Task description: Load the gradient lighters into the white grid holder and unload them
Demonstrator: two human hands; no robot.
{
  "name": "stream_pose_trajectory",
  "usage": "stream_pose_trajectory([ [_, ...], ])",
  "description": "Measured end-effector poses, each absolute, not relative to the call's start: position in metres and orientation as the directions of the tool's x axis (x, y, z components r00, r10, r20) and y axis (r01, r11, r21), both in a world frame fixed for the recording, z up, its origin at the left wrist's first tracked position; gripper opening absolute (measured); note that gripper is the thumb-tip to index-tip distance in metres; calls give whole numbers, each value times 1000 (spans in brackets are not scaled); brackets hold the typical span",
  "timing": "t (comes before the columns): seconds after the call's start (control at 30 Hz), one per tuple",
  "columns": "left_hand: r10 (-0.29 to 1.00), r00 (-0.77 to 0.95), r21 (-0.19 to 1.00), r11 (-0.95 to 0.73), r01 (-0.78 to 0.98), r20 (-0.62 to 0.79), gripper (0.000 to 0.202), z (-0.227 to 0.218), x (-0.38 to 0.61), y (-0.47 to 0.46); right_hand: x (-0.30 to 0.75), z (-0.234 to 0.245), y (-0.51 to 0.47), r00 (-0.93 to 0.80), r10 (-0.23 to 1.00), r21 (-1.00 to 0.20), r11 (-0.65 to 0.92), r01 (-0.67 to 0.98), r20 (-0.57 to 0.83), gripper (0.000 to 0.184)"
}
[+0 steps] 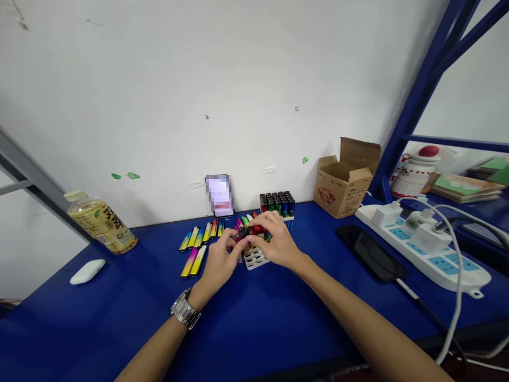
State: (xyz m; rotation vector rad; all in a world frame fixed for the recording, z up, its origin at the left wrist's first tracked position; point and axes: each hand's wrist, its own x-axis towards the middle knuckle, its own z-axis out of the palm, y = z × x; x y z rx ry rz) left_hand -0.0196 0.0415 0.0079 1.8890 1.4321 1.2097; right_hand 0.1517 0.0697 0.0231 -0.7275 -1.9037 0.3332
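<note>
My left hand [222, 260] and my right hand [278, 241] meet at the middle of the blue table. Between them is a red lighter [257, 229] with a black top, lying sideways. The right fingers are closed round its red body, and the left fingers pinch at the black end. Below the hands stands a white tray with holes [256, 260]. Several coloured lighters [243, 220] show in it, partly hidden by my fingers. Left of my left hand, loose lighters in mixed bright colours [193, 261] lie in rows on the table.
Behind my right hand stands a second tray of black-topped lighters [277, 204]. A phone [220, 195] leans on the wall. An open carton [338, 188], a black phone [371, 253] and a power strip [421, 246] are right. A bottle [101, 223] and white case [87, 271] are left.
</note>
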Motion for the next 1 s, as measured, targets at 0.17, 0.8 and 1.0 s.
stream_pose_trajectory([
  [0.17, 948, 110, 767, -307, 563, 299, 24, 12, -18, 39, 152, 24, 69, -243, 609, -508, 777, 371, 755, 16],
  [0.8, 829, 299, 249, -451, 857, 472, 26, 3, -31, 45, 154, 5, 85, -468, 444, -157, 832, 532, 764, 30],
  [1.0, 837, 306, 167, -417, 894, 453, 36, 8, -26, 41, 157, 13, 83, -547, 370, 98, 757, 647, 751, 28],
])
